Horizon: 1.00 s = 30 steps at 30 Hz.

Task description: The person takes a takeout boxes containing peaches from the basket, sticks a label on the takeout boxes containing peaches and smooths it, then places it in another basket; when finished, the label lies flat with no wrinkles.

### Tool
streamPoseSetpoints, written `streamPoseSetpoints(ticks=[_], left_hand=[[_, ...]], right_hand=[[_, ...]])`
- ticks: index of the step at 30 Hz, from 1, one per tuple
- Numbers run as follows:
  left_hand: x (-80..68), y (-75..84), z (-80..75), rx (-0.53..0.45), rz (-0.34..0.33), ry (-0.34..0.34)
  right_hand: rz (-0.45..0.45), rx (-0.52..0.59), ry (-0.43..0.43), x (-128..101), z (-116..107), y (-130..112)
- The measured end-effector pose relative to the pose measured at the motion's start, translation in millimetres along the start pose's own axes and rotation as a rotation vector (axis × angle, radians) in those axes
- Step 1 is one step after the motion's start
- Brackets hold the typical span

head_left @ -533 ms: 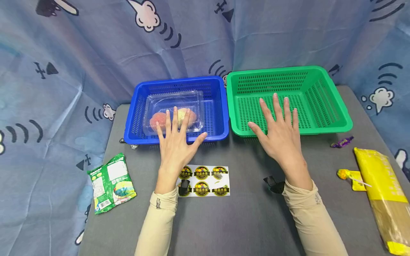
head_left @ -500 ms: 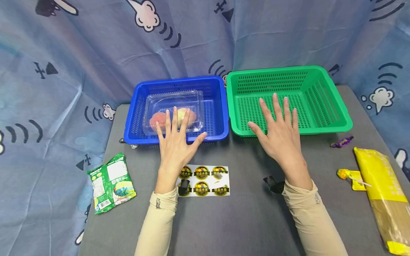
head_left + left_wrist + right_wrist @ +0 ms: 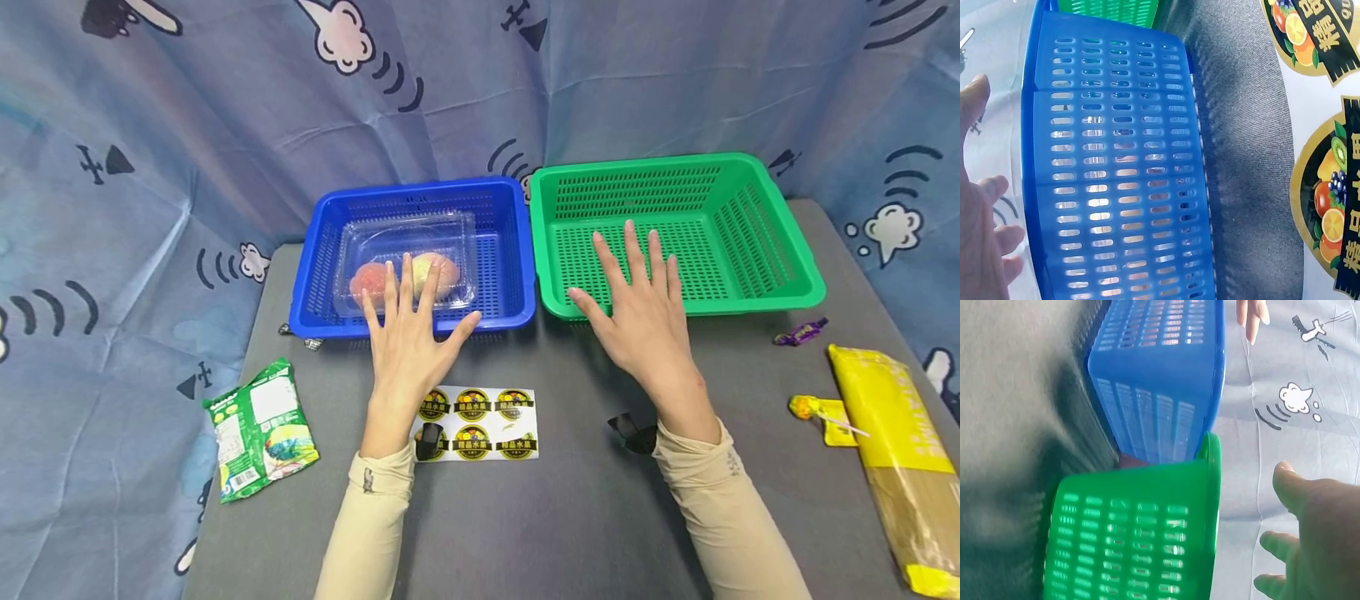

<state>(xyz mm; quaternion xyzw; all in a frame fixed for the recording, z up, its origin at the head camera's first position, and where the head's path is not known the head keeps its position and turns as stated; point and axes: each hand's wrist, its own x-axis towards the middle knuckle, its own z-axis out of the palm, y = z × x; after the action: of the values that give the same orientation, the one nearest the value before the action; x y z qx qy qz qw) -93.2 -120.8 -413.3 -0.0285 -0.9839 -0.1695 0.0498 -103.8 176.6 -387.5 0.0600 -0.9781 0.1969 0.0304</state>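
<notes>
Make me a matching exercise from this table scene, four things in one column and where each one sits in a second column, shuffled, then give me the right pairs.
Things:
1. clear fruit box
2. green snack packet
3. sticker sheet
4. yellow packet

Places:
A. at the table's right edge
B. inside the blue basket
C. at the table's left edge
D. on the table between the two forearms, in front of the blue basket

Pairs: 1-B, 2-C, 3-D, 4-A
</notes>
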Motion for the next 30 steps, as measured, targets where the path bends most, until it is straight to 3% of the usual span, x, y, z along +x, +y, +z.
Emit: streamPoseSetpoints(ticks=[11, 14, 22, 24, 26, 30], left_hand=[[-8.8, -3.3, -4.4, -0.023, -0.042, 0.067], [-12.4, -3.2, -3.4, -0.048, -0.056, 0.148], [-25.6, -8.2, 1.4, -0.160, -0.078, 0.464], [-28.4, -11.8, 3.1, -0.182, -0.096, 0.507], [-31.1, -15.5, 5.5, -0.215, -0.132, 0.514], [-35.4, -21.2, 13.9, -0.357, -0.273, 0.431]], right_hand=[[-0.103, 0.212, 0.033, 19, 29, -29], [-0.115, 0.237, 0.040, 27, 39, -38], [-0.178, 0.263, 0.041, 43, 55, -64], [-0.189, 0.261, 0.036, 46, 58, -71], [-0.191, 0.249, 0.024, 48, 61, -77], [-0.187, 0.172, -0.009, 56, 67, -90]])
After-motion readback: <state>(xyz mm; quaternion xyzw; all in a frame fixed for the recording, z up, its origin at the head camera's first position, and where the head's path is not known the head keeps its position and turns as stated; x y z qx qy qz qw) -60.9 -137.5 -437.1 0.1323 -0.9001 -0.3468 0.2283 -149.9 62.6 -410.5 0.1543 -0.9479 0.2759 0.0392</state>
